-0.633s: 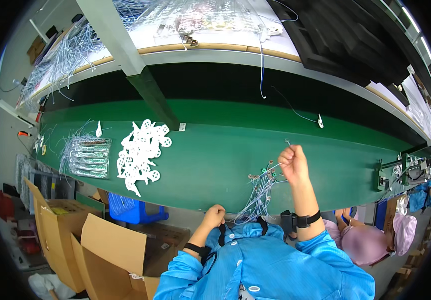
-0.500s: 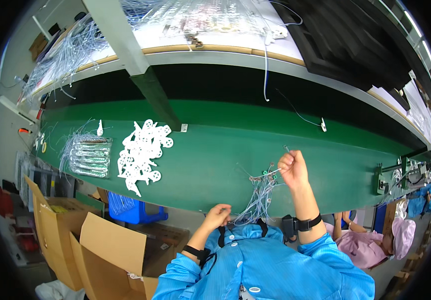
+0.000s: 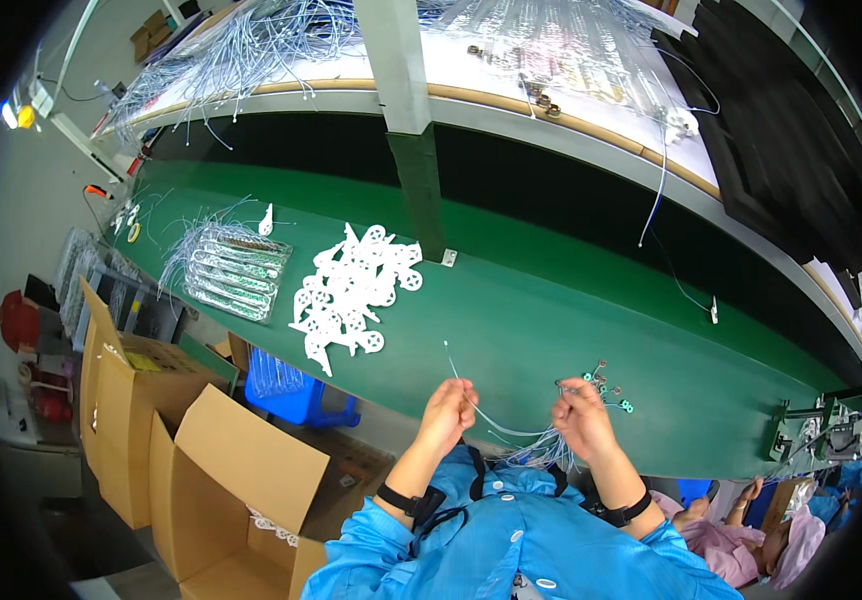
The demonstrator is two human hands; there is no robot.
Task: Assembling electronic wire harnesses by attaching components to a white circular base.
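Observation:
My left hand (image 3: 447,414) is closed in a pinch on a thin pale cable (image 3: 499,427). One tip of that cable sticks up above the fingers, and the rest sags across toward the right hand. My right hand (image 3: 583,420) is closed too, its fingertips pinched at a thin cable whose small end peeks out at the fingers. Below and behind it lies a bundle of pale blue-white cables (image 3: 541,452) at the bench's near edge. Green and brown ring-shaped ends (image 3: 606,390) of the bundle show just past the right hand.
White plastic wheel-like parts (image 3: 351,290) are piled on the green bench (image 3: 511,330). Left of them lies a clear bag of coiled cables (image 3: 236,270). A post (image 3: 416,190) carries the upper shelf. Cardboard boxes (image 3: 241,480) and a blue bin (image 3: 296,395) stand below left. A person in pink (image 3: 721,550) sits at right.
My right hand has come down from its raised position toward the bundle. My left hand has lifted and now holds a cable tip up. The view has shifted, so the bench appears turned.

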